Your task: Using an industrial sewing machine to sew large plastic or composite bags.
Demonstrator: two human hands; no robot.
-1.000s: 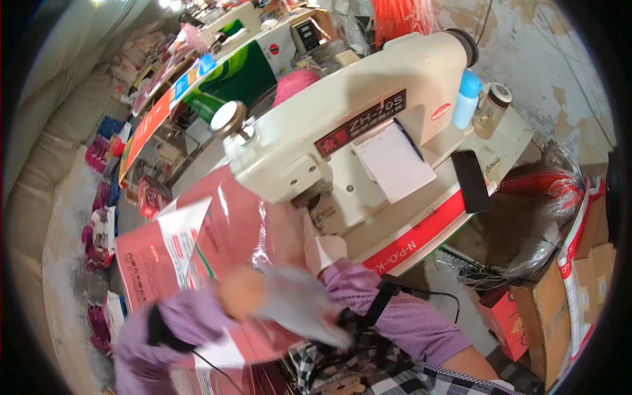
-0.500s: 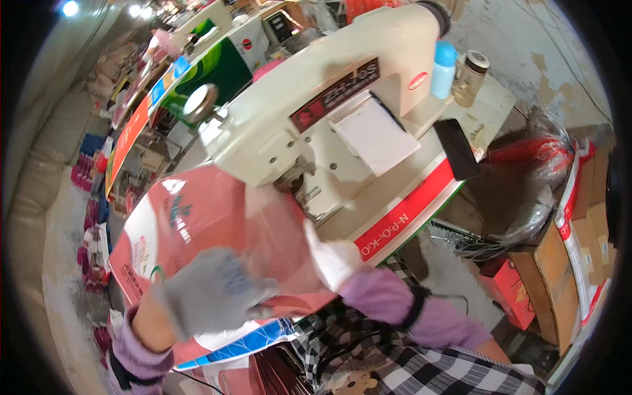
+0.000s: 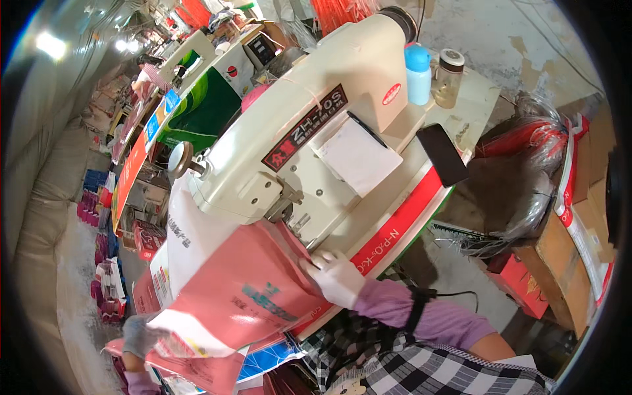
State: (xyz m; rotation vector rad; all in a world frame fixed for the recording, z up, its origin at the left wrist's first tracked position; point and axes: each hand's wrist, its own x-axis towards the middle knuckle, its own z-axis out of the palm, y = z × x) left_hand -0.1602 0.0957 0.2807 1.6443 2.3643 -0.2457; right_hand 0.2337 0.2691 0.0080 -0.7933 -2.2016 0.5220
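Note:
A large pink and white plastic bag (image 3: 250,289) lies across the bed of a cream sewing machine (image 3: 309,99), its upper edge beside the needle and presser foot (image 3: 280,207). My right hand (image 3: 336,280), in a white glove, has its curled fingers closed on the bag's right edge, just in front of the machine's foot. Off to the lower left, my left hand (image 3: 139,336) in a grey glove touches the bag's left end. Motion smears its fingers, so their grip is not clear.
A notepad (image 3: 359,155) with a pen leans against the machine. A black phone (image 3: 441,155), a blue bottle (image 3: 419,76) and a clear lidded jar (image 3: 449,79) stand to the right. Cardboard boxes (image 3: 553,283) sit at far right. Another person (image 3: 148,72) works at the far left.
The bag has turned and folded, its edge now running along the machine's foot. My left hand has moved left and down to the bag's far end. My right hand stays near the foot.

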